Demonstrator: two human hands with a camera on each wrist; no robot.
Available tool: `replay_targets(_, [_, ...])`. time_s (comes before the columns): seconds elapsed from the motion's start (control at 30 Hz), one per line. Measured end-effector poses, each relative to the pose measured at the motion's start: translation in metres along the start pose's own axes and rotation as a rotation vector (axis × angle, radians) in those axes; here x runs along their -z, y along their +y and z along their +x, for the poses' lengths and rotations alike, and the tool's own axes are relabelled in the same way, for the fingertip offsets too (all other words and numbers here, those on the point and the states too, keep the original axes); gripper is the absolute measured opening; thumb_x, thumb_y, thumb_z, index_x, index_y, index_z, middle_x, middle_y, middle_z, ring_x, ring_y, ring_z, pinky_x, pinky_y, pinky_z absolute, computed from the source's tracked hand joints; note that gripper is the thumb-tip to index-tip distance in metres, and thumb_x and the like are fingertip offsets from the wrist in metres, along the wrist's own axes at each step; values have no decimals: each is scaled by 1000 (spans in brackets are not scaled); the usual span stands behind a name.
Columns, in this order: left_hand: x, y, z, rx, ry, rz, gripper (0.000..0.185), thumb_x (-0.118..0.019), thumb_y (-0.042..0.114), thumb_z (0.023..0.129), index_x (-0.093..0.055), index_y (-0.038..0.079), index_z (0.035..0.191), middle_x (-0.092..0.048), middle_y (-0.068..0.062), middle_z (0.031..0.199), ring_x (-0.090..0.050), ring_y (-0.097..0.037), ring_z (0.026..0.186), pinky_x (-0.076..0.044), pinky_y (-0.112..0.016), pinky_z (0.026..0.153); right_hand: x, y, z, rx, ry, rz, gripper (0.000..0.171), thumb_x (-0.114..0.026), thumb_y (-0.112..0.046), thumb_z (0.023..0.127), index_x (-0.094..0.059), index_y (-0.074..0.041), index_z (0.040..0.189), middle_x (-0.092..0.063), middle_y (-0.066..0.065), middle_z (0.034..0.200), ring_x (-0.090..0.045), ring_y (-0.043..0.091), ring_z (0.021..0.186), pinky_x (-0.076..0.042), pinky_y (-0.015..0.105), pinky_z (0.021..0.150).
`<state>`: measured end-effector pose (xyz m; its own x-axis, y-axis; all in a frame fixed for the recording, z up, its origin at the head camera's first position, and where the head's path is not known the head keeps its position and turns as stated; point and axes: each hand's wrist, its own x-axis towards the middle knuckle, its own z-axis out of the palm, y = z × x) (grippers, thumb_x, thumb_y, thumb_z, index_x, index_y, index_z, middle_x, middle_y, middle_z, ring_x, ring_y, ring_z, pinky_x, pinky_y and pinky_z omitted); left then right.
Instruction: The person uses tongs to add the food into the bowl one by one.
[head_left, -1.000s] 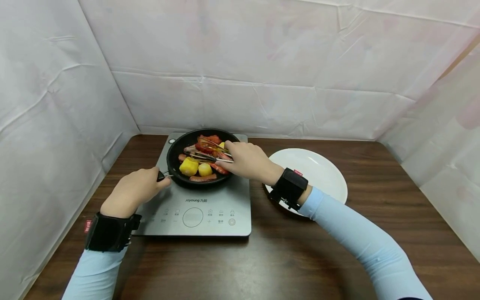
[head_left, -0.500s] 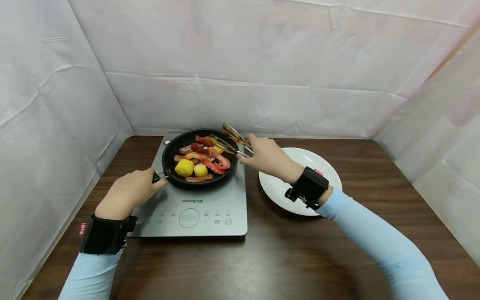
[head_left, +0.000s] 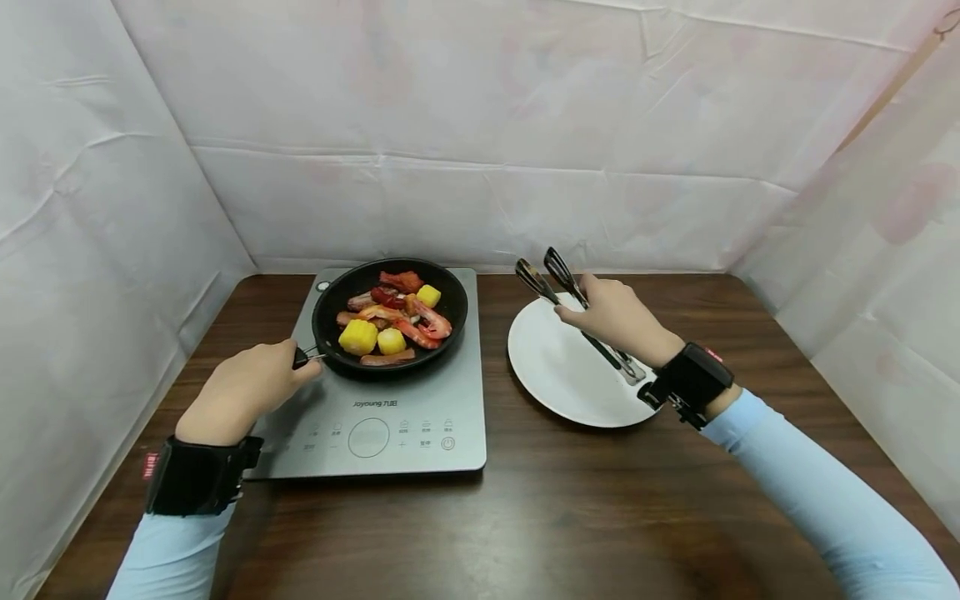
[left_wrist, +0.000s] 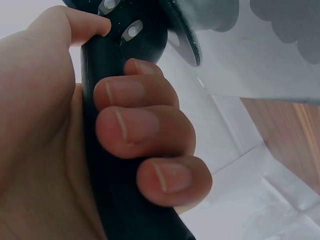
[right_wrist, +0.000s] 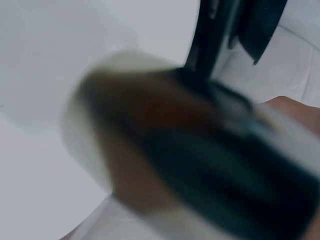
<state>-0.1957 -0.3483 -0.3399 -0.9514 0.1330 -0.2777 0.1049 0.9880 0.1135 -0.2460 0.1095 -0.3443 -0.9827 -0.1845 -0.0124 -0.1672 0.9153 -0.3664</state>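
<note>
My left hand (head_left: 242, 382) grips the black handle (left_wrist: 122, 185) of a frying pan (head_left: 450, 290); in the left wrist view the fingers curl round it. The pan sits on a grey cooktop (head_left: 442, 400) and holds corn pieces (head_left: 358, 337), shrimp (head_left: 431, 321), sausage strips (head_left: 387, 359) and reddish pieces of meat (head_left: 401, 281). Over a white plate (head_left: 547, 371), my right hand (head_left: 622, 321) holds a pair of tongs (head_left: 602, 350). Their two black heads stand apart, pointing to the back, with nothing between them. The right wrist view is blurred by something close to the lens.
A dark wooden table (head_left: 525, 525) carries the cooktop on the left and the plate on the right. White sheets form a back wall (head_left: 465, 108) and side walls around it. The cooktop's panel has a round dial mark and several symbols.
My right hand has moved with the tongs from the food in the pan rightward to above the plate. The left hand keeps its grip on the pan handle.
</note>
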Motion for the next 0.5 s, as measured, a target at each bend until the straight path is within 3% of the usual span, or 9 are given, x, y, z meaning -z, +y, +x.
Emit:
replay_targets(0.3, [1, -1, -1, -4, 1, 8, 71, -46, 44, 102, -49, -19, 134, -64, -37, 118, -65, -32, 80, -53, -48, 67, -10, 36, -16, -90, 12, -28, 49, -59, -49, 97, -57, 0, 97, -55, 9, 72, -53, 21, 57, -38, 31, 50])
replay_targets(0.5, [-1, -1, -2, -1, -17, 12, 74, -46, 46, 104, -45, -19, 139, -58, -41, 129, -67, -44, 97, -54, -57, 78, -20, 51, -21, -150, -2, -32, 48, -58, -50, 97, -54, -4, 86, -42, 3, 64, -43, 19, 53, -29, 29, 48])
